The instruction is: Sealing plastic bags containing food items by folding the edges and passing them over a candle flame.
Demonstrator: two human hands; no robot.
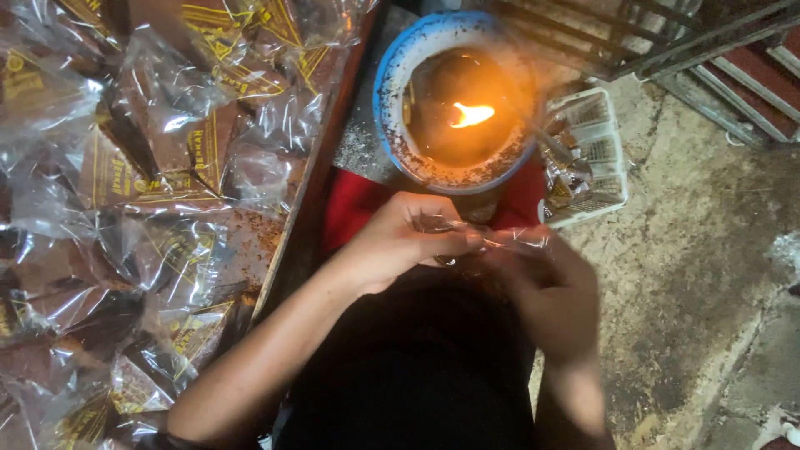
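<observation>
1. The left hand (400, 237) is curled, its fingertips pinching the edge of a small clear plastic packet (487, 242).
2. The right hand (550, 296) is blurred; its fingers close on the same packet from the other side, so the packet is stretched between the two hands, just above the person's dark lap.
3. Just beyond the hands stands a round tin (392, 100) with a blue rim, its inside dark and crusted. A small orange flame (471, 114) burns in the middle of it.
4. The tin rests on something red (354, 204) that shows on both sides under it.
5. Right of the tin sits a white plastic basket (612, 196) on the concrete floor (700, 250), with a few filled packets in it.
6. Left of the hands, a wooden tray (312, 179) with a raised edge carries a big heap of filled packets (150, 167), clear plastic over brown contents with yellow print.
7. At the far right corner of the floor, a metal grille (667, 37) leans.
</observation>
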